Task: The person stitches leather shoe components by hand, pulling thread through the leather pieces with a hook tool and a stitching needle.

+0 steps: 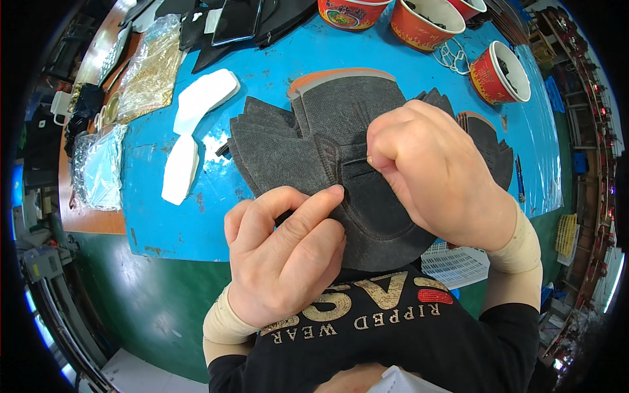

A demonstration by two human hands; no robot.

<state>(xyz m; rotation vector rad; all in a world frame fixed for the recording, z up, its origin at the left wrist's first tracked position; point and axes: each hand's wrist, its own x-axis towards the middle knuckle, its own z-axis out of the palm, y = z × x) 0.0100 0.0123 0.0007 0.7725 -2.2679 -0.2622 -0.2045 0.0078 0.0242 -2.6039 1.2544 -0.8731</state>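
Note:
A dark grey, suede-like stitched piece (367,226) lies at the table's front edge, towards my body. Around its smooth black middle runs a curved line of stitching, with short slits above. My left hand (288,245) grips its near left side, fingers curled and the index fingertip pressed on the seam. Over its right half, my right hand (436,173) is closed in a pinch; whatever sits between those fingertips is too small or hidden to make out. Beyond lies a stack of similar grey pieces (268,144), some with orange-brown edges.
Paper tubs (496,77) with black bits stand along the far side of the blue table (157,229). White shaped pads (181,167) and plastic-wrapped packs (152,69) lie left. A phone (237,21) rests at the back, a pen (519,178) at right. A white perforated basket (458,263) shows below the edge.

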